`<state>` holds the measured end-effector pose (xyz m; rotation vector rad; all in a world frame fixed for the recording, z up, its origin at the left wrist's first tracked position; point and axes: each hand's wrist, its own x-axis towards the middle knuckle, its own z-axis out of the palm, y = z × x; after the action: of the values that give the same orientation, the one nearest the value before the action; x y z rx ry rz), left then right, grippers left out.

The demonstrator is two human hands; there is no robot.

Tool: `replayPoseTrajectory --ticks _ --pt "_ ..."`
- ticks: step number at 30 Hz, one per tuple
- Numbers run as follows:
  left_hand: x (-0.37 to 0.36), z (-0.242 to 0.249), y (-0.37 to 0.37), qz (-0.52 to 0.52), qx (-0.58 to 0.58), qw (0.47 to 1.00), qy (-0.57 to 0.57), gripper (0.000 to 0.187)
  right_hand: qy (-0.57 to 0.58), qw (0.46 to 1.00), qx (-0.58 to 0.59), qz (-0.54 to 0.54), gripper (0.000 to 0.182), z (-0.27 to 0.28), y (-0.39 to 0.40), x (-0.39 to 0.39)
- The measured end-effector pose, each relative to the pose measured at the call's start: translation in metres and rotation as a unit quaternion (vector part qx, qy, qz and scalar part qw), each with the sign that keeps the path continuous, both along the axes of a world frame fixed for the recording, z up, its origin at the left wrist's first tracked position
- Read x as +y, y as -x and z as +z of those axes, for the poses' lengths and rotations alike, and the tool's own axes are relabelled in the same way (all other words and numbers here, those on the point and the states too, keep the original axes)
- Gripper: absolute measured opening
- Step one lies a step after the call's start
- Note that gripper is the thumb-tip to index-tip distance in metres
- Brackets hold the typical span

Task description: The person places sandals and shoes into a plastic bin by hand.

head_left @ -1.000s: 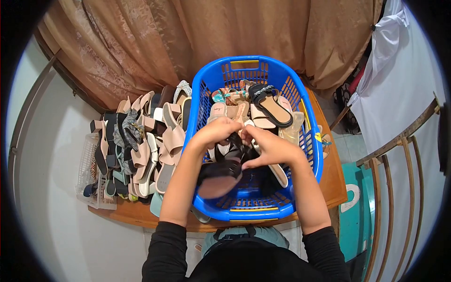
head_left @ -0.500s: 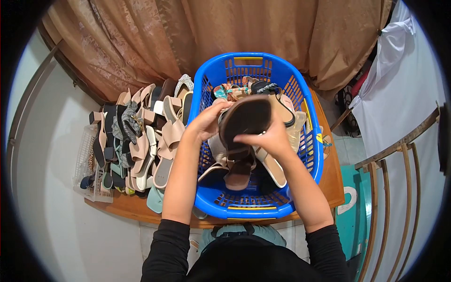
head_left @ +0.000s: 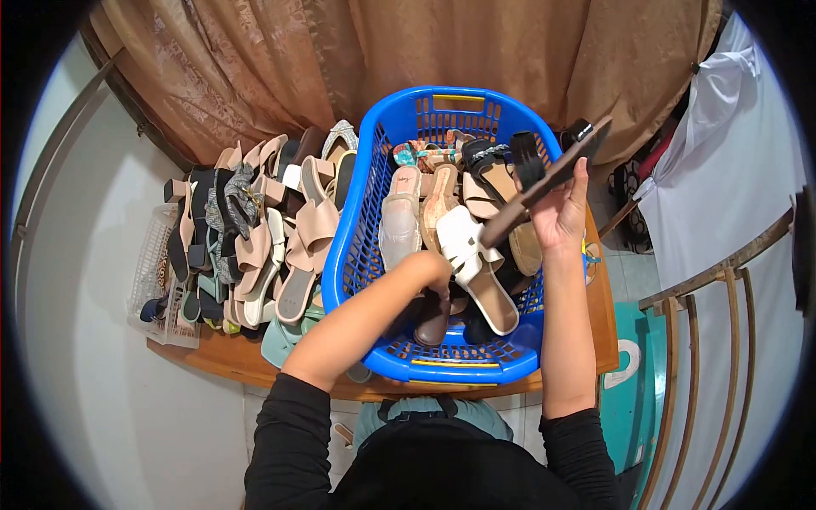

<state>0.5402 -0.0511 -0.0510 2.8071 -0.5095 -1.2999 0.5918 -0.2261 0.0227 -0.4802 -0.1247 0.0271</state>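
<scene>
At the bottom of the frame were the person's black sleeves and blue-green trousers; next came the brown wooden desk, with a big blue basket on it, in the middle of the frame; the basket had lots of shoes in it.

The left hand was bent down into the basket, over a brown shoe; its fingers were partly hidden, so I could not tell how closed its grip was or if it had hold of that shoe; a white sandal lay just beside it.

The right hand was up over the right side of the basket; its grip was closed around the sole of a dark sandal with black straps, which was tilted up, right of the middle of the frame.

A pile of shoes sat on the left of the desk, beside a see-through bin; flowery sandals lay at the basket's far end; behind everything, across the top, hung a shiny brown curtain.
</scene>
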Motion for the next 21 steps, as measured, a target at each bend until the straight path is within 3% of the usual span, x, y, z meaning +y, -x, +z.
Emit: replayPoseTrajectory --ticks 3,5,8,11,13,14,17,20,21 --pt "-0.010 -0.022 0.007 0.040 -0.048 0.997 -0.051 0.033 -0.046 0.995 0.087 -0.009 0.044 0.008 0.000 0.000" --pt "-0.011 -0.032 0.001 0.053 -0.040 0.996 -0.063 0.029 -0.062 0.995 0.078 0.018 0.046 0.009 0.003 -0.002" --pt "-0.008 -0.013 -0.003 0.051 -0.008 0.995 -0.091 0.026 -0.057 0.993 0.096 0.033 0.055 0.022 0.011 0.001" --pt "0.010 -0.001 -0.007 -0.011 -0.036 0.999 0.012 0.031 -0.055 0.993 0.063 0.083 0.081 0.022 0.017 -0.001" --pt "0.031 0.029 -0.002 -0.050 -0.101 0.991 0.077 0.030 -0.033 0.994 0.019 0.098 0.084 0.020 0.016 -0.003" --pt "0.041 0.042 0.001 -0.085 -0.162 0.973 0.143 0.029 -0.009 0.993 -0.022 0.115 0.086 0.020 0.016 -0.003" --pt "0.068 0.074 0.005 0.048 -0.224 0.902 0.366 0.021 0.021 0.994 -0.045 0.094 0.088 0.021 0.018 0.001" --pt "0.093 0.072 0.003 0.231 -0.254 0.756 0.557 0.014 0.028 0.993 -0.076 0.088 0.088 0.024 0.020 0.001" --pt "0.095 0.077 0.007 0.245 -0.288 0.716 0.587 0.006 0.022 0.989 -0.107 0.099 0.090 0.025 0.020 0.001"
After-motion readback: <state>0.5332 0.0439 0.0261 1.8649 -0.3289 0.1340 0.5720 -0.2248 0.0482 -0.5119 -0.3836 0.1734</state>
